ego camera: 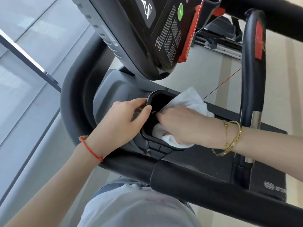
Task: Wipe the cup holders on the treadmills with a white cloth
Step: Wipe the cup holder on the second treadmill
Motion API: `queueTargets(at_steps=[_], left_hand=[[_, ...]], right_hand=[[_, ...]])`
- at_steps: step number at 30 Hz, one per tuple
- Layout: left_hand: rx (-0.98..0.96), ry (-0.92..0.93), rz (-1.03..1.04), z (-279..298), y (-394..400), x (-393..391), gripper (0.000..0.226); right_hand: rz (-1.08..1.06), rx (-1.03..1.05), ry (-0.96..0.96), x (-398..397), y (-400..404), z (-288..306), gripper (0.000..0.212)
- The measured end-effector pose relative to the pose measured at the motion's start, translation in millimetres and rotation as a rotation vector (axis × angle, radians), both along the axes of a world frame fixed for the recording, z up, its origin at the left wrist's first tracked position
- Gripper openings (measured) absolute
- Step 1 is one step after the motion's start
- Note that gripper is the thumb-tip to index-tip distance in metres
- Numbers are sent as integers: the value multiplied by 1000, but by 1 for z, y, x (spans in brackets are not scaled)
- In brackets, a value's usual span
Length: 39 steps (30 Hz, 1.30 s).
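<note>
Right hand clutches cloth, fingers pushed down into holder; left hand pinches holder's left rim, steadying. Well lies directly under cloth.

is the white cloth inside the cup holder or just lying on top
Partly inside. The right hand pushes the white cloth down into the black cup holder, while the rest spills over its far rim.

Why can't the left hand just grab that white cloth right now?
It probably could: the left hand grips the cup holder rim, close by the white cloth. But the right hand already holds the cloth inside.
</note>
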State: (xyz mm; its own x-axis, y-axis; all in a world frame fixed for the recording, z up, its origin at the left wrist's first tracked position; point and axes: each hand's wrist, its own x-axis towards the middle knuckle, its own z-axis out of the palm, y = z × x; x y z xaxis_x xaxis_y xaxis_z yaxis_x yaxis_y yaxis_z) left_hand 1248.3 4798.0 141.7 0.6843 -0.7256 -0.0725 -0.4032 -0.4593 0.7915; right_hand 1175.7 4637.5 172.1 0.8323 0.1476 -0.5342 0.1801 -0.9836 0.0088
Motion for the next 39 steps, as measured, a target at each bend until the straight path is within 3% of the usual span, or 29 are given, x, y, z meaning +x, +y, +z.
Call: queueTargets(at_steps=[3,6,10,14,18,23,32,39], left_hand=[[4,7,-5,0,1,2,26],[18,14,-11,-1,3,3,25],[4,7,0,-1,3,3,34],[-31,54,34,1,4,3,37],[-17,48,16,3,6,2,34],[-6,15,-30,3,6,2,34],[10,27,-38,3,6,1,27],[4,-4,-67,2,6,0,30]], right_hand=[[52,-3,128,6,-5,1,26],[-42,63,135,9,-7,2,14],[-355,240,-122,4,-5,-1,3],[-403,338,-280,-3,4,1,12],[-301,301,-235,1,7,-1,25],[-218,286,-84,10,7,-13,9],[14,-23,258,4,3,24,21],[58,5,159,2,0,27,17]])
